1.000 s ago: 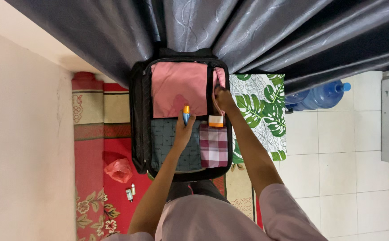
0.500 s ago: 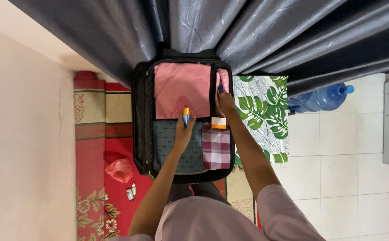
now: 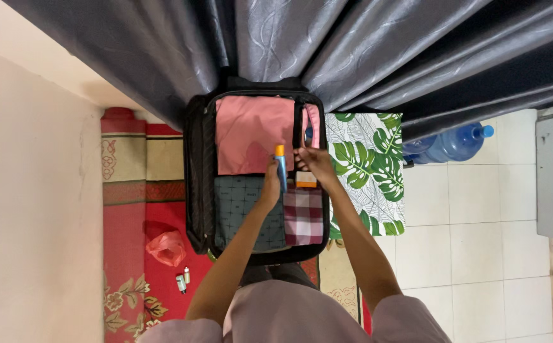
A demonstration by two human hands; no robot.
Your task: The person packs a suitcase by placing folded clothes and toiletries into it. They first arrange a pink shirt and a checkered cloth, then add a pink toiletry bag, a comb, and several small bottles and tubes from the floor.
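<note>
Fingers of the left hand [image 3: 271, 185] are wrapped round a blue tube [image 3: 281, 168] with an orange cap, held upright over the open suitcase [image 3: 195, 171]. The right hand [image 3: 314, 162] has come down from the case's upper edge; its fingers [image 3: 300, 159] now curl loosely just beside the tube, over an orange box [image 3: 306, 180], and whether they grip anything I cannot tell. Below the fingers lie checked cloths [image 3: 304, 216]; above, pink clothing [image 3: 248, 130].
</note>
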